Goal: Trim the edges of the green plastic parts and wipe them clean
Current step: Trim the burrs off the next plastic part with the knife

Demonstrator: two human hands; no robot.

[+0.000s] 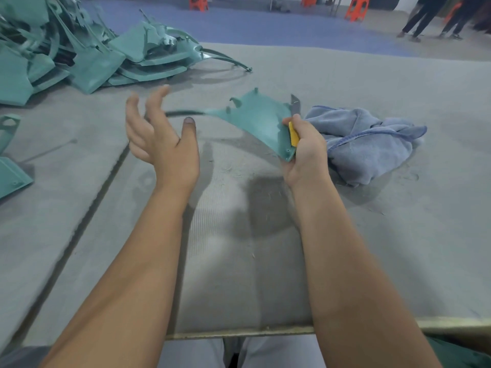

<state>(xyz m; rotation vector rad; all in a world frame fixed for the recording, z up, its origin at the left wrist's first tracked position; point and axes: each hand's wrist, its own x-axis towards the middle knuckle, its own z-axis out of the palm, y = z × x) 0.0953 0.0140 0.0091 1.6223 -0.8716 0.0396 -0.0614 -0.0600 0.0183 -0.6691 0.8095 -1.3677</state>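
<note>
Right hand (305, 147) gripped the yellow knife (293, 128) and the green part (255, 120) together; left hand (159, 128) hung spread, holding nothing.

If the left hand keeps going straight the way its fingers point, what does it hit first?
Probably the thin strip end of the green part that the right hand holds beside a knife. The open left hand points up and away, the strip just behind its fingers. Beyond lies the green pile. Depth is unclear.
</note>
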